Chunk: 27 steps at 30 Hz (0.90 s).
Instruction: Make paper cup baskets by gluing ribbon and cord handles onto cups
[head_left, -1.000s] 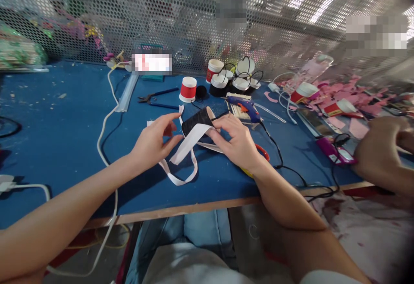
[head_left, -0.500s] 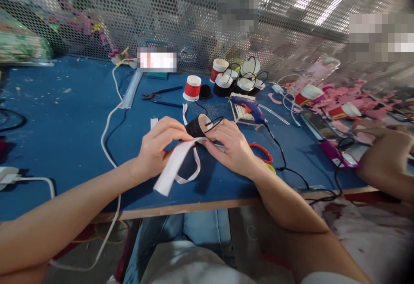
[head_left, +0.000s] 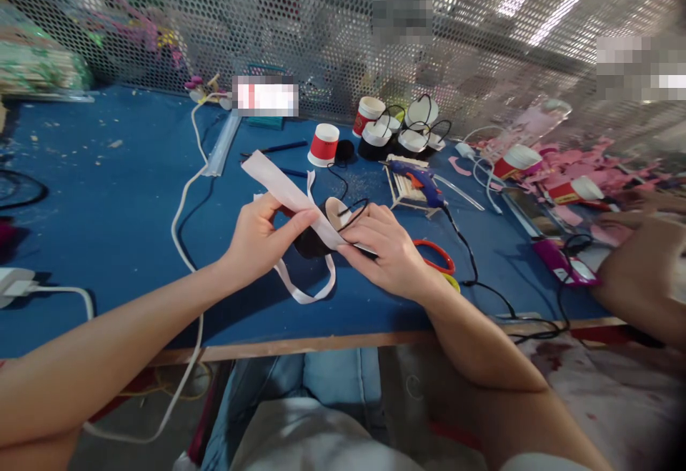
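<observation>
Evidently mid-wrap: laying a long white fabric strip across a small black paper cup, tipped on its side with its pale inside facing away and a thin black wire loop at its mouth. Held just above the blue table, near its front edge, between both hands.

Left hand closed in a pinch, thumb and fingers clamped on the strip just left of the black paper cup, free end poking up and away to the left. Right hand pressed against the cup's right side, fingertips curled shut and pinning the strip to the black wall. Slack of the strip hanging in a loop below the cup, down to the table.

Judging by the lie of the strip: placing and tensioning stage, band not yet flat around the wall. Calls for steady tension from the left pinch, a firm anchor under the right fingertips, and care not to catch the wire loop or crush the thin paper wall.

Behind the cup: an upturned red-and-white paper cup and blue-handled pliers. Behind and to its right: a cluster of black-and-white cups with wire handles, and a blue hot-glue gun. Just right of it, red scissor handles under the right wrist. Far right of it, another person's hand beside pink paper cut-outs. Left of it, a white cable snaking over the table.
</observation>
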Available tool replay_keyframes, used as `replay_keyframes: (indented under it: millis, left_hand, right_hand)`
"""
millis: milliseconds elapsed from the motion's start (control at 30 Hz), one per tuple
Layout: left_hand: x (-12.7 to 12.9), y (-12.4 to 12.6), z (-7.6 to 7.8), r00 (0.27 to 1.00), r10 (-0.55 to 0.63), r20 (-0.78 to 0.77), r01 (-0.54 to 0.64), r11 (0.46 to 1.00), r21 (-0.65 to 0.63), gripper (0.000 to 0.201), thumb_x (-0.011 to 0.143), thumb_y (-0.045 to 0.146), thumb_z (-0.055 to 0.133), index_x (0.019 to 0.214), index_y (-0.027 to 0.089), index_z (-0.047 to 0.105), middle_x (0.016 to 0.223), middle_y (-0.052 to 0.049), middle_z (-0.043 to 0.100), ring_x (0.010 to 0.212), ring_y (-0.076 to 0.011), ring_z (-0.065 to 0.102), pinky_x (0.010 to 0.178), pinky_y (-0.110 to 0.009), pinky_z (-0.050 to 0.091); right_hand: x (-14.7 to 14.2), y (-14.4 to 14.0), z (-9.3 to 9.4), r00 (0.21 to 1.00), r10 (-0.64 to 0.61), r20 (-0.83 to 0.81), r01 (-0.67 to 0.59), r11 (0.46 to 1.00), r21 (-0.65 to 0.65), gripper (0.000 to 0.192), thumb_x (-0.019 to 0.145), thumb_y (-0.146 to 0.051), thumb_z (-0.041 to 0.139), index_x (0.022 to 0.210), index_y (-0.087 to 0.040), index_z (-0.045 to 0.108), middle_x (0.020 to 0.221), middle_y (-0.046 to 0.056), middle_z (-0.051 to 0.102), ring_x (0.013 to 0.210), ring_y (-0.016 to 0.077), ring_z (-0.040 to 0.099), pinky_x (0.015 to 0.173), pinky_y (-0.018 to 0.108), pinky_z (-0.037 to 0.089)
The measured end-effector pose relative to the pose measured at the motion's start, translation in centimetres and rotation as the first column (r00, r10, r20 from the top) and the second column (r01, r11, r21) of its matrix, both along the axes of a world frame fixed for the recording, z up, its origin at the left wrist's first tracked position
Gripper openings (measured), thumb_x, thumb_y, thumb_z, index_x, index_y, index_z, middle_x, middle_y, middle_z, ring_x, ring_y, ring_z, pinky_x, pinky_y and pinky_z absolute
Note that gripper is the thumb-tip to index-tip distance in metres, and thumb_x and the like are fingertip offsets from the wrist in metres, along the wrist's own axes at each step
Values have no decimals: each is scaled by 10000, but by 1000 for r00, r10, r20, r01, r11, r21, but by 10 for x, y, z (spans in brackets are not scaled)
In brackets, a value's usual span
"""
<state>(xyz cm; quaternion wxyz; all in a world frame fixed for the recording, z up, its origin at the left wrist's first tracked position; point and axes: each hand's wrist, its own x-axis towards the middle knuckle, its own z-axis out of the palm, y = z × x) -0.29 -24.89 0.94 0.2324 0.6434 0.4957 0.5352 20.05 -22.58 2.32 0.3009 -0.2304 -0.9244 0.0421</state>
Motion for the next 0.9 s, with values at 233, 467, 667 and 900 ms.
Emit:
replay_keyframes:
  millis: [233,467,667,900]
  left_hand:
    - [1,1,3,1000,-20,-7,19,997,-76,186,755,327,630,775,144,658,687,-4,668,597,-114,565,566,-223,447]
    - [1,3,4,997,-62,41,67,986,-151,241,743,371,634,784,134,649,697,-20,665,613,-122,558,564,-225,442]
    - [0,5,5,983,-140,121,167,953,-254,303,720,416,645,804,125,628,723,-39,663,648,-145,572,596,-260,466]
    - [-1,6,4,970,-189,156,229,923,-310,350,701,451,654,825,125,621,756,-45,662,662,-147,573,633,-286,476]
  right_hand:
    - [0,-1,0,1000,25,-3,-25,999,-37,80,855,-219,534,825,-183,599,817,42,665,812,174,535,723,344,380]
    - [0,-2,2,997,62,-36,-65,994,-87,73,858,-213,529,817,-189,584,814,33,663,814,166,555,751,348,397]
    - [0,-4,2,995,93,-40,-97,988,-121,78,861,-216,528,799,-194,570,788,29,650,813,162,556,761,347,407]
    - [-1,-5,3,989,139,-52,-144,981,-131,78,867,-209,520,810,-186,567,783,32,642,790,152,570,776,349,420]
